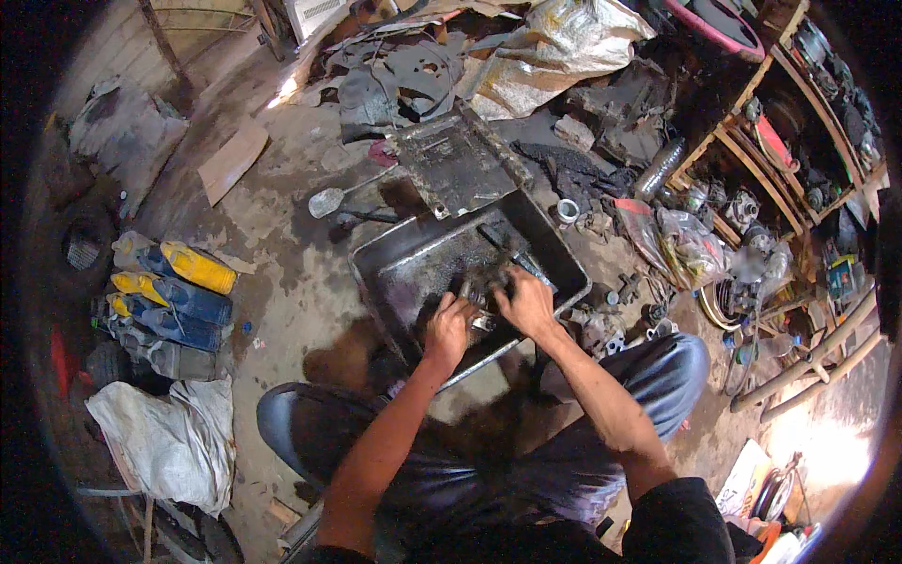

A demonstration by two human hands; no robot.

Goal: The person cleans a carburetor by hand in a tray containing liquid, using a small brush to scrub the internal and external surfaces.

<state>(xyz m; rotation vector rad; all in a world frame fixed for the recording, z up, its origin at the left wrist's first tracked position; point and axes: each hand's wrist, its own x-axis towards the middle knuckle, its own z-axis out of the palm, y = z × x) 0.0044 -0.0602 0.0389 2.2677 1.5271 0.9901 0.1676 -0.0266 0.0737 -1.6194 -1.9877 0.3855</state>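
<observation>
A black rectangular tray (376,310) with a wet, dirty bottom sits on the ground between my knees. Over its near side, both hands grip one small greasy metal part (482,321), partly bright and partly blackened; its exact kind is hidden by my fingers. My left hand (450,326) curls around the part's left side. From the right, my right hand (526,301) closes on it with bent fingers. Just beyond my right hand, a long, thin dark tool (503,242) lies slanted in the tray; its kind is unclear.
A grimy flat panel (451,164) rests on the tray's far edge. An open can (567,211) and loose metal parts (601,331) are at the right. Several yellow-and-blue bottles (197,268) stand left, near a white sack (169,432). A wooden rack (761,169) stands far right.
</observation>
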